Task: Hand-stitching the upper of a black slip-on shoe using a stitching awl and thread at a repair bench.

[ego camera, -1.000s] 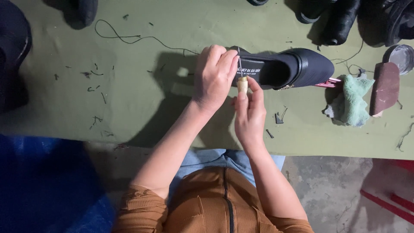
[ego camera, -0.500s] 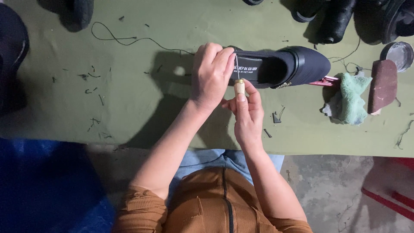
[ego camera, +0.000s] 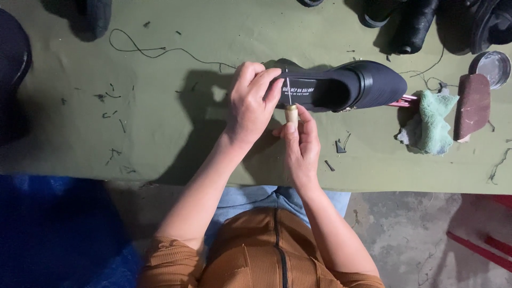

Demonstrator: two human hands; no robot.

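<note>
Both hands meet over the near middle of the olive-green worktable [ego camera: 160,133]. Nearer of the two, the right hand [ego camera: 301,146] is pinched shut around the pale wooden handle of a stitching awl [ego camera: 290,113], its thin metal shaft pointing away toward the shoe. Just beyond it, the left hand [ego camera: 252,101] is clamped over the heel end of a black slip-on shoe [ego camera: 368,82], fingers curled over the collar and pressing it down on the table. That shoe lies on its side at the middle of the table, toe pointing right, opening facing the camera

By its look the shoe is light, with a soft, yielding upper and a stiffer sole, so it would likely twist unless gripped at the heel and collar, where the left hand has it. As for the awl, it seems small and rigid, with a sharp tip to keep off the fingers; its rounded handle is the part to hold

Right of the shoe lie a crumpled green cloth [ego camera: 429,122], a brown sanding block [ego camera: 473,104] and, farther off, a round metal tin [ego camera: 493,66]. A loose black thread [ego camera: 154,52] trails across the far left, and dark thread spools [ego camera: 410,26] stand at the far edge
</note>
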